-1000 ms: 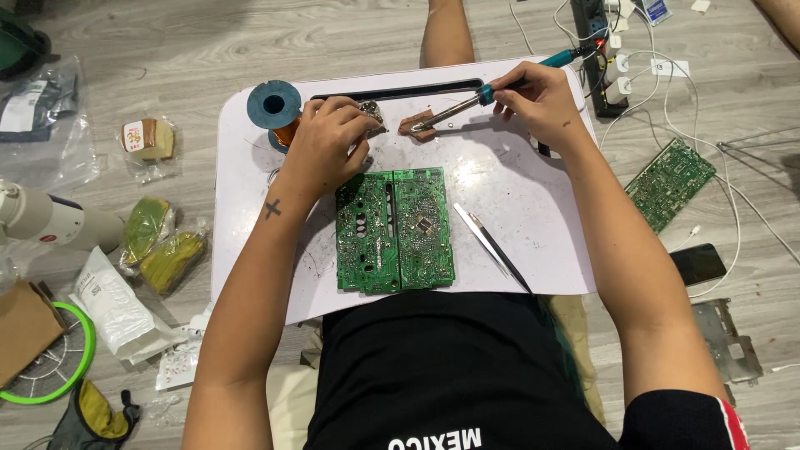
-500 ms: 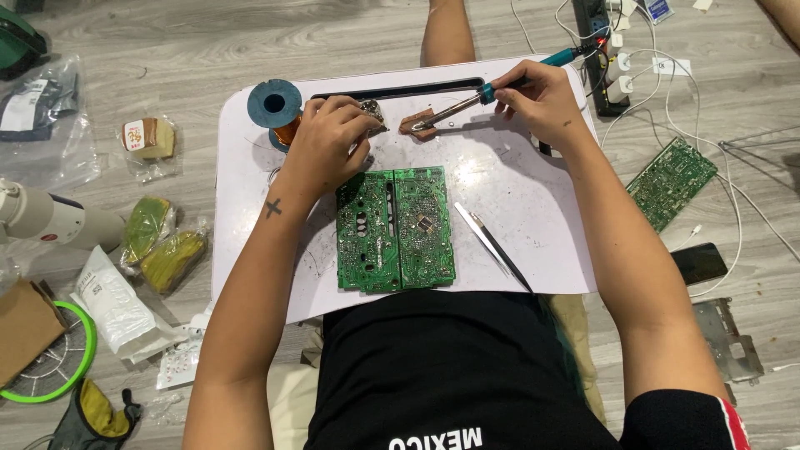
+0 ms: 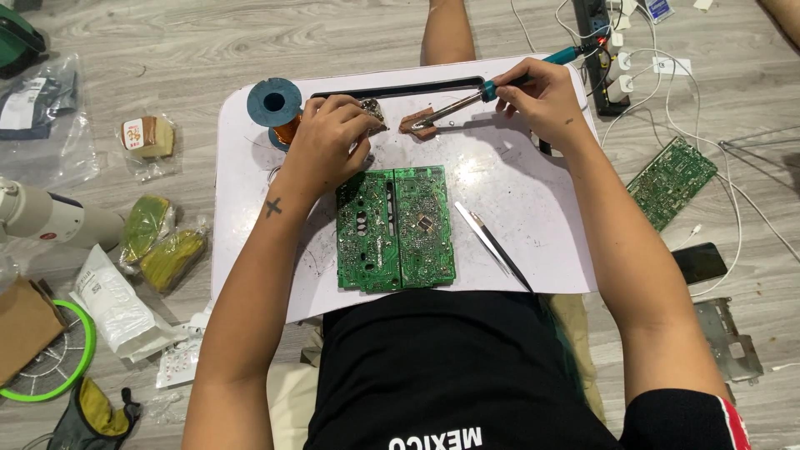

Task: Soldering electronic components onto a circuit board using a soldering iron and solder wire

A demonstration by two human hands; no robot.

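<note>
My right hand (image 3: 540, 98) grips a soldering iron (image 3: 467, 100) with a teal handle, its tip resting on a small brown block (image 3: 417, 123) at the back of the white lap table (image 3: 533, 217). My left hand (image 3: 327, 143) is closed on a small metallic piece (image 3: 372, 111) just left of that block. A green circuit board (image 3: 395, 227) lies flat in the table's middle, in front of both hands. Tweezers (image 3: 492, 244) lie to the board's right.
A blue solder spool (image 3: 274, 102) stands at the table's back left. On the wooden floor lie a second green circuit board (image 3: 672, 181), a black phone (image 3: 700, 262), a power strip with cables (image 3: 602, 33), plastic bags (image 3: 158, 242) and a green-rimmed fan (image 3: 42, 367).
</note>
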